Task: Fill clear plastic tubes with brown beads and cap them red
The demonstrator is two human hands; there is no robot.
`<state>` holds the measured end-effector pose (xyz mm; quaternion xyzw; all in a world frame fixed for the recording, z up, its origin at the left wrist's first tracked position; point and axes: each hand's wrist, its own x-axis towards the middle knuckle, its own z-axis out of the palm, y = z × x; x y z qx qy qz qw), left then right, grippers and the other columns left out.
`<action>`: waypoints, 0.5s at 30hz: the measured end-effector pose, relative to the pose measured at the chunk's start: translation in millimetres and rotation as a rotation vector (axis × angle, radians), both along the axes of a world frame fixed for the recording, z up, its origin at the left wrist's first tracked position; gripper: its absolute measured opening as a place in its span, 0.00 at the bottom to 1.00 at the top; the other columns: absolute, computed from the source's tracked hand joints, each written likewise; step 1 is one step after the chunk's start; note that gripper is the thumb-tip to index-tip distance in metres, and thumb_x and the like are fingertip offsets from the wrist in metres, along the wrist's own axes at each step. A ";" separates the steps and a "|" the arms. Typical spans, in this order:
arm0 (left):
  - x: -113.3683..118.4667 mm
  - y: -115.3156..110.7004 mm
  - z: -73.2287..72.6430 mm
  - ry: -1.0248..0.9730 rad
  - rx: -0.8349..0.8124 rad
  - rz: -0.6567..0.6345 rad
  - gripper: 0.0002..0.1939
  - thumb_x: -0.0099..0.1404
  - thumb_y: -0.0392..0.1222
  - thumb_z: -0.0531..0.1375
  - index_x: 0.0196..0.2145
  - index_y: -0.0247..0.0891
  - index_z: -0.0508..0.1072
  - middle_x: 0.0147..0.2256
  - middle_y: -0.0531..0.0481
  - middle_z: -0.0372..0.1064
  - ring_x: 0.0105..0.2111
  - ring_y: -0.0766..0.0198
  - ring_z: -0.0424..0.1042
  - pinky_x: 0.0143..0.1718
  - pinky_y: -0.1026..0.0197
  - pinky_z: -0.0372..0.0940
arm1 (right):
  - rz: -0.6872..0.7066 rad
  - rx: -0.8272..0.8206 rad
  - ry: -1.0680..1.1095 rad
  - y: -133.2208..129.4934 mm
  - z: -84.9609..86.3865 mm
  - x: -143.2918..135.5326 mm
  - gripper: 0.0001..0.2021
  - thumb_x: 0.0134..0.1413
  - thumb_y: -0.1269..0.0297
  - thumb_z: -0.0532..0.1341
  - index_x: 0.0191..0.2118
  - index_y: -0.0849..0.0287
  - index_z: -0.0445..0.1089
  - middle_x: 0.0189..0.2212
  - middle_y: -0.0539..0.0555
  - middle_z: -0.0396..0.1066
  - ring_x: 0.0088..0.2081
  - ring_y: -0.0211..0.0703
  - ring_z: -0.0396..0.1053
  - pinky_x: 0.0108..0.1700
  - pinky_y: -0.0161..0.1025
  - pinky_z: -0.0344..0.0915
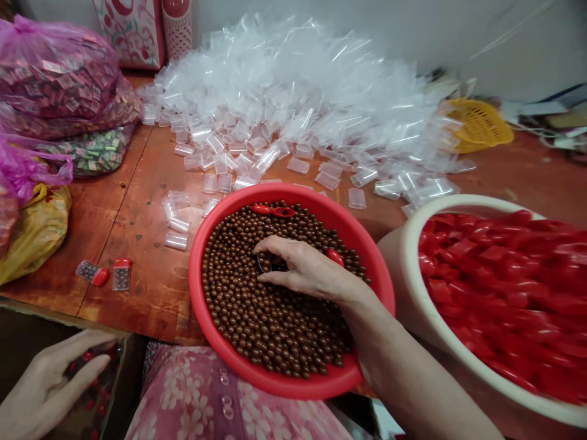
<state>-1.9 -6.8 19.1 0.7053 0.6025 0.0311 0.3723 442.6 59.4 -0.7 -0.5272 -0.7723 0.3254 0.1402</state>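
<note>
My right hand (298, 266) reaches into a red basin (198, 305) full of small brown balls (257, 318). Its thumb and fingers are closed around a small clear plastic case (263, 261), mostly hidden by the hand and partly down among the balls. Two red pieces lie on the balls: a red cap with an opening (282, 212) near the far rim and a red cap (335, 256) beside my knuckles. At the lower left, my left hand (55, 379) is open, fingers apart, over a cardboard box (117, 391) with small red-capped cases inside.
Clear plastic cases (293, 91) are heaped across the back. A white bucket (410, 256) of red caps (499, 293) stands right. Two filled cases (121, 275) lie left of the basin. Plastic bags (59, 73) fill the left, and a yellow basket (481, 125) sits back right.
</note>
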 end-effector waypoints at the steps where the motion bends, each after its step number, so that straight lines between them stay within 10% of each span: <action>1: 21.0 7.6 7.9 -0.069 0.022 -0.049 0.12 0.62 0.48 0.60 0.44 0.55 0.77 0.46 0.59 0.77 0.44 0.56 0.77 0.43 0.61 0.72 | -0.020 0.015 0.023 0.7 -0.1 -0.4 0.16 0.51 0.67 0.67 0.46 0.58 0.69 0.42 0.55 0.74 0.42 0.47 0.73 0.46 0.46 0.71; 7: 142.7 54.2 30.8 -0.516 0.115 -0.263 0.10 0.63 0.42 0.60 0.42 0.42 0.77 0.39 0.49 0.78 0.39 0.62 0.77 0.42 0.64 0.70 | -0.104 0.114 0.127 0.4 4.3 -3.3 0.15 0.52 0.62 0.66 0.47 0.57 0.71 0.40 0.54 0.76 0.40 0.47 0.75 0.44 0.45 0.71; 15: 217.4 87.4 -5.8 -0.671 -0.045 -0.223 0.24 0.66 0.40 0.56 0.59 0.36 0.63 0.58 0.40 0.65 0.56 0.57 0.67 0.59 0.53 0.63 | -0.133 0.219 0.162 -1.5 -0.2 -6.0 0.17 0.54 0.64 0.65 0.50 0.58 0.68 0.43 0.55 0.76 0.41 0.46 0.75 0.44 0.43 0.72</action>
